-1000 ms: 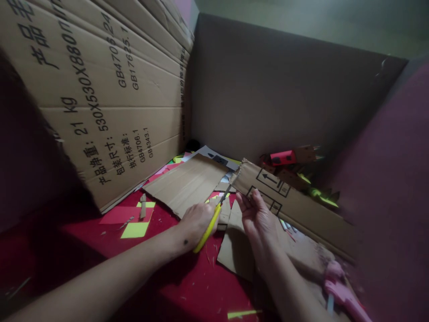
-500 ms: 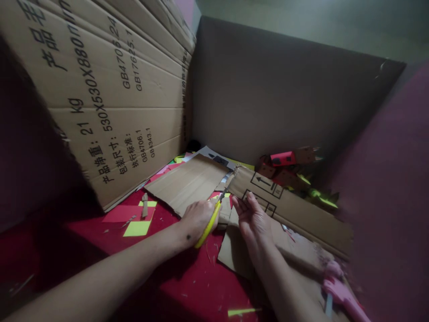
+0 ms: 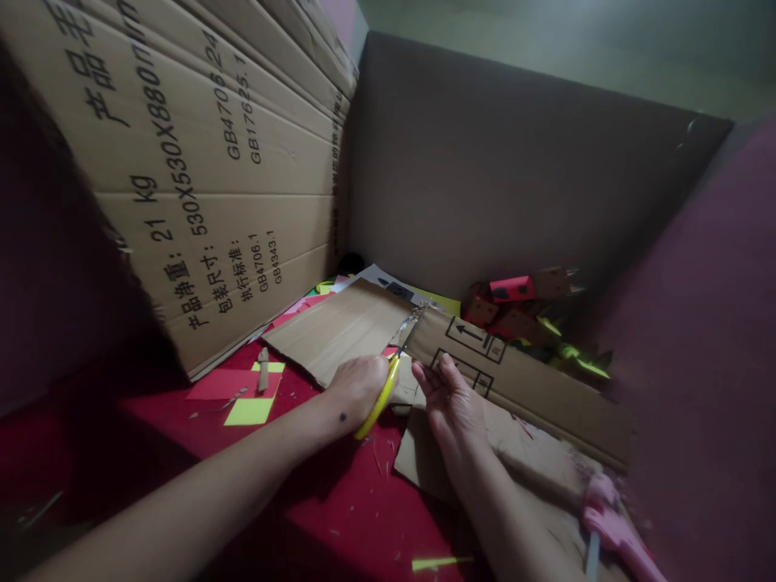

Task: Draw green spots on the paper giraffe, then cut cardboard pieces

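Note:
My left hand (image 3: 359, 390) is closed round the yellow handles of a pair of scissors (image 3: 381, 400). The blades point away from me, against the left end of a long brown cardboard strip (image 3: 563, 396) with a printed arrow and boxes. My right hand (image 3: 454, 412), palm turned up, grips the near edge of this strip, its thumb on the printed side and fingers partly hidden. A thin sliver along the cut end lies near the blade tips. Beneath the strip are further cardboard pieces (image 3: 418, 453).
A flat cardboard sheet (image 3: 345, 327) lies on the red surface (image 3: 339, 509). Tall cardboard panels (image 3: 260, 162) stand left and behind. Yellow paper scraps (image 3: 248, 411) lie left. A pink glue gun (image 3: 612, 517) rests at lower right, and cardboard pieces with red parts (image 3: 512, 288) sit behind.
The cardboard strip has shifted slightly left and down, with my right hand moving along with it. The scissors have also moved a little toward me and left.

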Available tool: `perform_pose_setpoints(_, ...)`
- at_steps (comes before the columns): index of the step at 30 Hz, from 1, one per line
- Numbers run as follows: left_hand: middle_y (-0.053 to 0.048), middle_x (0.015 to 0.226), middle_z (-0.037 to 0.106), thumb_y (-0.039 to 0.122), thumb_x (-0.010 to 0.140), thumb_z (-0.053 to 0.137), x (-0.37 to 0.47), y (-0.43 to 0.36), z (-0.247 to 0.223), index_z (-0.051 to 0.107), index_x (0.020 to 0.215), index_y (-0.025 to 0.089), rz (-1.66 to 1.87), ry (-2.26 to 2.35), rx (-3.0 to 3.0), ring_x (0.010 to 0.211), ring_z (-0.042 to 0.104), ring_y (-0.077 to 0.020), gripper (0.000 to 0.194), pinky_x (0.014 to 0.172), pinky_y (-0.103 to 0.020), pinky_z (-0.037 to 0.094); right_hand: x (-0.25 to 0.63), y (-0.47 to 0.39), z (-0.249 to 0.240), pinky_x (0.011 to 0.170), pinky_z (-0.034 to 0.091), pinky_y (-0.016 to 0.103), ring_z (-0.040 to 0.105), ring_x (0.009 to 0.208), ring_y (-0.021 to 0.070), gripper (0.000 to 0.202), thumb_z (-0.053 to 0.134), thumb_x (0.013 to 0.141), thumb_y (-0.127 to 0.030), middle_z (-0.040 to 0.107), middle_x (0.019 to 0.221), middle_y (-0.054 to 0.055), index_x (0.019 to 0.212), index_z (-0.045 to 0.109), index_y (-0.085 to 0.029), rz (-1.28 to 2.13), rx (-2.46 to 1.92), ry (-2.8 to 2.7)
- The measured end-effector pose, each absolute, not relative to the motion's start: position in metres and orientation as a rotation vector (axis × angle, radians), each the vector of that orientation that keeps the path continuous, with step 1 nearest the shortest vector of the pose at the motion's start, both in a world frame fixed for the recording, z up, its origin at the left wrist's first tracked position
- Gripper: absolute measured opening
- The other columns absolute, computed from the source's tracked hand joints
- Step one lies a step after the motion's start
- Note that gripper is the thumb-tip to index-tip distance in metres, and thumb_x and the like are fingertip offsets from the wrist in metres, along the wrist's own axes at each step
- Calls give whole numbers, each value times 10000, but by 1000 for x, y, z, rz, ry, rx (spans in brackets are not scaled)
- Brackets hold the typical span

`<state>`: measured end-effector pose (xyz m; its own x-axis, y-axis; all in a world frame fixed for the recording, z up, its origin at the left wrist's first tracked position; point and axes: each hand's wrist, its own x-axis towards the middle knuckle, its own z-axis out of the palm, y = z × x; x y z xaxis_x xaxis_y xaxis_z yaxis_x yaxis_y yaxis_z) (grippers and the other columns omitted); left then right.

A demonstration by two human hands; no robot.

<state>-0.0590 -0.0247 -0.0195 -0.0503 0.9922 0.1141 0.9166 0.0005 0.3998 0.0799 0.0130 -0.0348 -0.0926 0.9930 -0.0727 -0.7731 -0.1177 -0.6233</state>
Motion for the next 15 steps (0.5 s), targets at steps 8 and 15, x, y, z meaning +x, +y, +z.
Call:
perform_pose_setpoints(8, -167, 755, 712, 358, 869, 401, -59, -27, -19, 689, 776, 153, 839, 1975, 1876, 768, 677, -310, 366, 668, -352, 460, 76, 13, -40, 644, 622, 311, 705, 568, 174, 201, 850, 480, -126, 735, 599, 9, 606, 694, -141, 1640, -594, -498)
perform_pose_setpoints(15, -57, 648, 650, 382, 832, 437, -83, -13, -27, 596, 697, 162, 1345, 1760, 1520, 571, 612, -176, 303, 526, -252, 446, 78, 8, -34, 639, 617, 315, 701, 554, 173, 192, 843, 483, -129, 725, 567, 2, 604, 694, -148, 1651, -589, -516)
